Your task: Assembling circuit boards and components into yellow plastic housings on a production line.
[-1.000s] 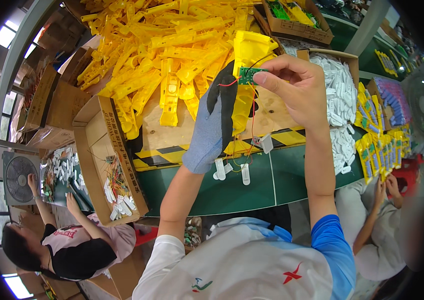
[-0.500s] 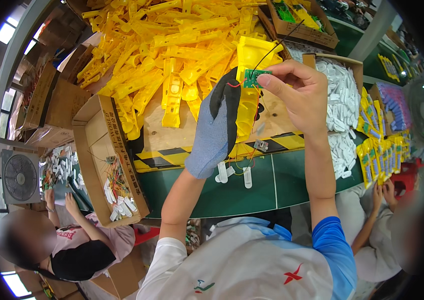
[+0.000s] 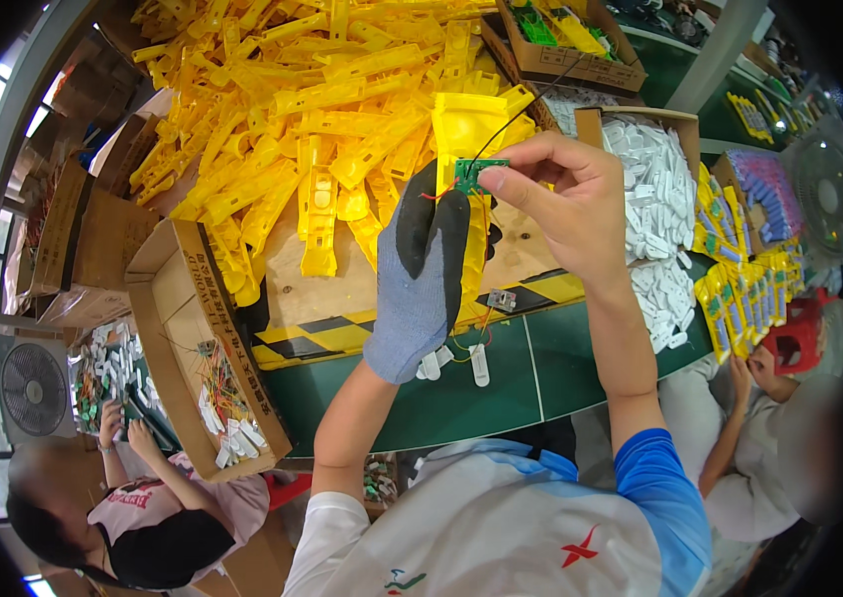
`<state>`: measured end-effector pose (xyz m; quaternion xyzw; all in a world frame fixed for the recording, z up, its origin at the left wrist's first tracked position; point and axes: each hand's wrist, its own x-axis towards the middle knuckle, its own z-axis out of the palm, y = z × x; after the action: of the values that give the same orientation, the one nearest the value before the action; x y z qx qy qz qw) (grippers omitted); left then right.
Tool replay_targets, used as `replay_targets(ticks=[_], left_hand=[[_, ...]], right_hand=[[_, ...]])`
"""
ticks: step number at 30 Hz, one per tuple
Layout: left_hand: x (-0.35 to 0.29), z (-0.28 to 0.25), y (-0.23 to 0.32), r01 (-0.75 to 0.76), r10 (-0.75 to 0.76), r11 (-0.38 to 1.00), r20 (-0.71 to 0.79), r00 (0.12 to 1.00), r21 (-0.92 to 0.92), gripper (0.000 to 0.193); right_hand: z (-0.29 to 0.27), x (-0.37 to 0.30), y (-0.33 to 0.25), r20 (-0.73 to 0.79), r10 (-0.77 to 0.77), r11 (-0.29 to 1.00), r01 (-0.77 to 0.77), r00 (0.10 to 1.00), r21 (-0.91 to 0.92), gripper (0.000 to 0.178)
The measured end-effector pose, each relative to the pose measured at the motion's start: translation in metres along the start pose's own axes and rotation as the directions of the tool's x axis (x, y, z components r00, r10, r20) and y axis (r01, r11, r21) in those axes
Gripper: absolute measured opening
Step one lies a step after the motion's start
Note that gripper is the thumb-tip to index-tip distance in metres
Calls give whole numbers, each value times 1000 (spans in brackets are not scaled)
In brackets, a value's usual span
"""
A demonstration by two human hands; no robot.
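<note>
A long yellow plastic part (image 3: 463, 139) is being held upright in the left hand (image 3: 421, 269), which is covered by a grey glove with black fingertips; the gloved fingers are being kept wrapped round the part's lower length, so that most of it below the top is hidden behind the glove. A small green circuit board (image 3: 472, 173) is being pinched between the thumb and fingertips of the bare right hand (image 3: 561, 199), which is closed on it; the board is being pressed against the front of the yellow part, just above the glove's fingertips. Thin black and red wires (image 3: 526, 109) are being trailed from the board, the black one rising toward the upper right.

Both hands are being held up above a green table (image 3: 501, 383) edged by a strip of yellow and black tape (image 3: 312, 333). A great heap of similar yellow parts (image 3: 282, 109) is lying behind the hands. On the table below them, small white pieces (image 3: 456, 363) with wires are lying near the tape. A cardboard box (image 3: 198, 348) of wired bits is standing to the left, and a pile of white parts (image 3: 655, 209) is lying to the right. Other people are being seen at the lower left and the right edge.
</note>
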<state>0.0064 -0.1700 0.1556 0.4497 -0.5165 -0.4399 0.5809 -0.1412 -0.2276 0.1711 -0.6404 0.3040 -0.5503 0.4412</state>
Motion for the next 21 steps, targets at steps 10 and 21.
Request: replay_targets(ticks=[10,21], left_hand=[[1,5,1,-83,79,996,-185,980,-17,25],[-2,5,9,65,-78,944,-27,997,-325,33]], right_hand=[[3,0,4,92,73,972,-92,993,216,23],[6,-3,3,185,37,999,-42,982,23,23]])
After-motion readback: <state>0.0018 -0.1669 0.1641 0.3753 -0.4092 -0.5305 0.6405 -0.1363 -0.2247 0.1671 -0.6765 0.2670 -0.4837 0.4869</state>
